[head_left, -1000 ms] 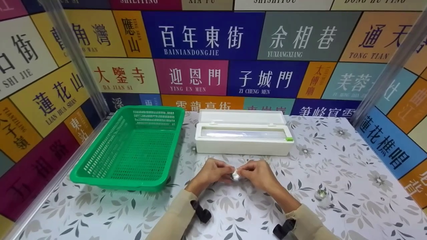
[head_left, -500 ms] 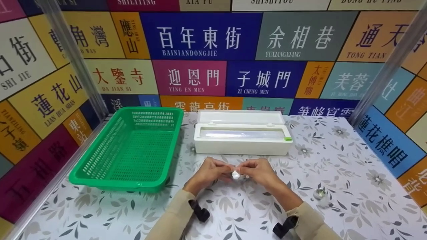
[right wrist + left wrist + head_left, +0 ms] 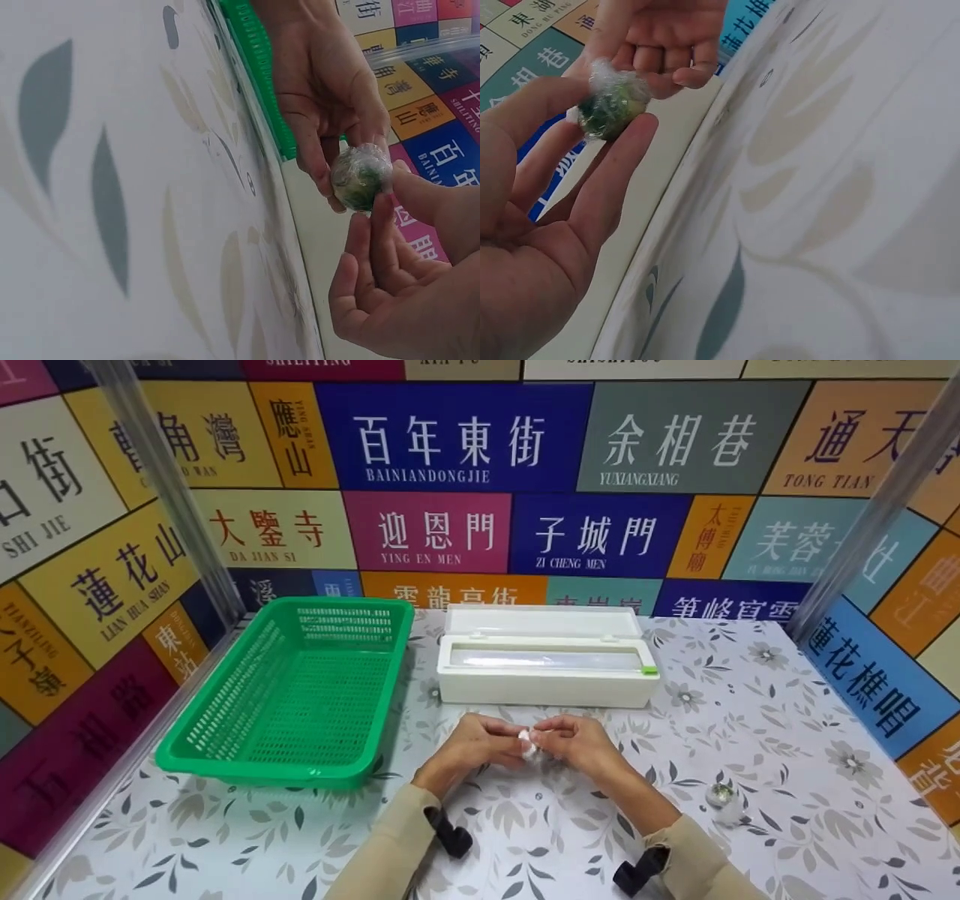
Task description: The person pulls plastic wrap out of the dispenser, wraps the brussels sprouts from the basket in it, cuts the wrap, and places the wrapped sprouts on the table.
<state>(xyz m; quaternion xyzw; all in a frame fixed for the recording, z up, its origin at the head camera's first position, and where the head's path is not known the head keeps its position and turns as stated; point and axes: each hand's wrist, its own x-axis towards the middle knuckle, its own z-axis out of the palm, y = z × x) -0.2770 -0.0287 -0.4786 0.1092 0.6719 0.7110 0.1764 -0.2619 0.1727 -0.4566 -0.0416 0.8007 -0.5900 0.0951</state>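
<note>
A small round green-and-pale ball (image 3: 615,106) wrapped in clear cling film sits between both hands above the table; what is inside the film is unclear. My left hand (image 3: 478,746) holds it between thumb and fingers, seen closely in the left wrist view. From the other side, the thumb and fingers of my right hand (image 3: 576,744) pinch the film at the ball's edge. In the right wrist view, the wrapped ball (image 3: 360,178) shows crinkled film gathered on the right hand's side. Behind the hands stands a white cling film dispenser (image 3: 547,690), its lid raised.
A green perforated basket (image 3: 289,772) stands to the left. Another film-wrapped ball (image 3: 721,795) lies on the floral tablecloth (image 3: 795,847) at right, with loose film beside it. A green slider (image 3: 649,670) sits at the dispenser's right end. Sign-patterned panels (image 3: 457,439) wall the table's back and sides.
Both hands stay in nearly the same place, with fingers shifting slightly around the wrapped ball and its film. Basket, dispenser and the other ball have not moved.
</note>
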